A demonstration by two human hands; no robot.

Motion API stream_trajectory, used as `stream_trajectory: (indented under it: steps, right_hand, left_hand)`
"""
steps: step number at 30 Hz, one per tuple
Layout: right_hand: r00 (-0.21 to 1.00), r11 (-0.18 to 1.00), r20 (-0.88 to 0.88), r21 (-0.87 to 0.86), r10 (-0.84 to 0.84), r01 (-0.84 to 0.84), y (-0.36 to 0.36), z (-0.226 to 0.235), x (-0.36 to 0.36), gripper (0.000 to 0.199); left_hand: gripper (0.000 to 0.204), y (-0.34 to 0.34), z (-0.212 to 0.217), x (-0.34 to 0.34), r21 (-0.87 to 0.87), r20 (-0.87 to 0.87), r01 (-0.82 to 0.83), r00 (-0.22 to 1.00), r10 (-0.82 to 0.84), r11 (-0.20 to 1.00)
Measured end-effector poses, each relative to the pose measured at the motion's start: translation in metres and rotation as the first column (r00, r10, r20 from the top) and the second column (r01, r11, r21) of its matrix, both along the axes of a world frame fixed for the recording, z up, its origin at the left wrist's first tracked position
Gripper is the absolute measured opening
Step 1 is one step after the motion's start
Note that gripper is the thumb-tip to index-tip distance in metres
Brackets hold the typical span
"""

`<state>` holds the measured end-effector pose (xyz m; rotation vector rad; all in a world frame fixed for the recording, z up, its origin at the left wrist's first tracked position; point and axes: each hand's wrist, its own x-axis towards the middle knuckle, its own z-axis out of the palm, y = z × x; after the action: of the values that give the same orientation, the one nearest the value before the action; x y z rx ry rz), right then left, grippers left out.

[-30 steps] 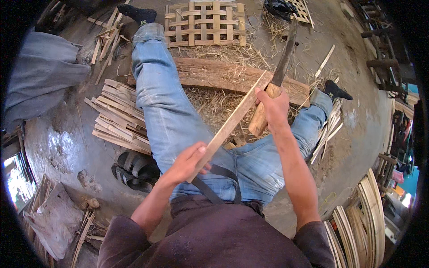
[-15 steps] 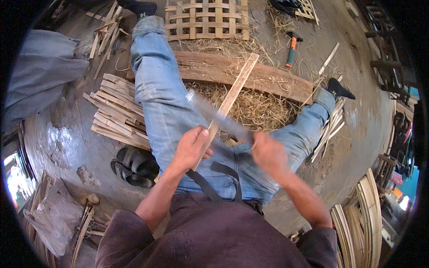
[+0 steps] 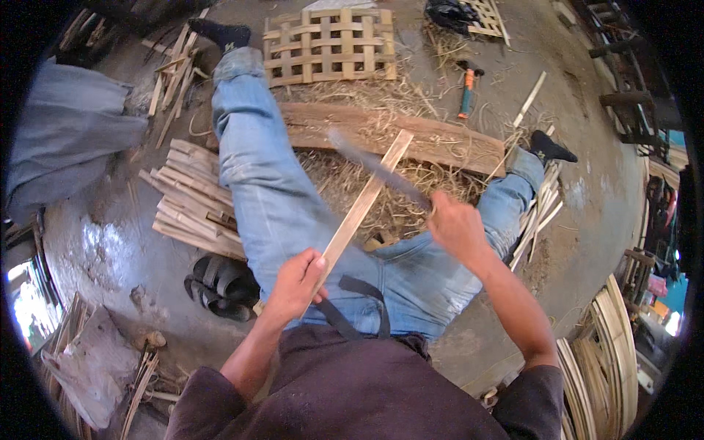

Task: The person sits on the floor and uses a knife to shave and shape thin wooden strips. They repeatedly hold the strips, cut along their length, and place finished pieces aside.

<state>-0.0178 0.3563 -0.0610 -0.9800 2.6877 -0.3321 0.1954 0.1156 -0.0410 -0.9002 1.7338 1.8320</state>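
Note:
My left hand (image 3: 299,280) is closed round the near end of a flat bamboo strip (image 3: 359,207), which slants up and away to the right above my lap. My right hand (image 3: 456,221) grips a long-bladed knife (image 3: 394,181) by its handle, which the fingers mostly hide. The blade, slightly blurred, crosses the strip in its farther half and points up to the left. Beyond the strip lies a wooden plank (image 3: 455,139) between my spread legs, with curly shavings (image 3: 407,202) heaped on its near side.
A pile of cut strips (image 3: 194,194) lies beside my left leg, with black sandals (image 3: 220,286) nearer me. At the far side are a woven bamboo lattice (image 3: 330,45) and a hammer (image 3: 467,89). More strips (image 3: 539,213) lie under my right leg; long slats (image 3: 612,352) stand at the lower right.
My right hand has moved right and slightly up, taking the knife farther along the strip. My left hand and the strip have shifted a little down and left.

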Motion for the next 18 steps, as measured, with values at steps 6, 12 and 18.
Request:
stream_trajectory:
  steps: [6,12,18]
  right_hand:
    - [0.991,0.994,0.111,-0.061,-0.081,0.088,0.009,-0.007,-0.003,0.018]
    - [0.987,0.992,0.105,0.062,-0.119,0.113,-0.005,-0.008,-0.036,0.031]
    - [0.950,0.947,-0.016,0.088,0.311,-0.309,-0.008,0.006,0.017,0.029]
  left_hand:
    - [0.034,0.003,-0.002,-0.003,-0.096,-0.016,0.058,0.998,-0.060,0.994]
    - [0.036,0.007,-0.012,-0.012,-0.053,-0.165,0.154,0.973,-0.161,0.987]
    - [0.039,0.002,-0.010,-0.019,-0.129,-0.126,0.144,0.979,-0.160,0.981]
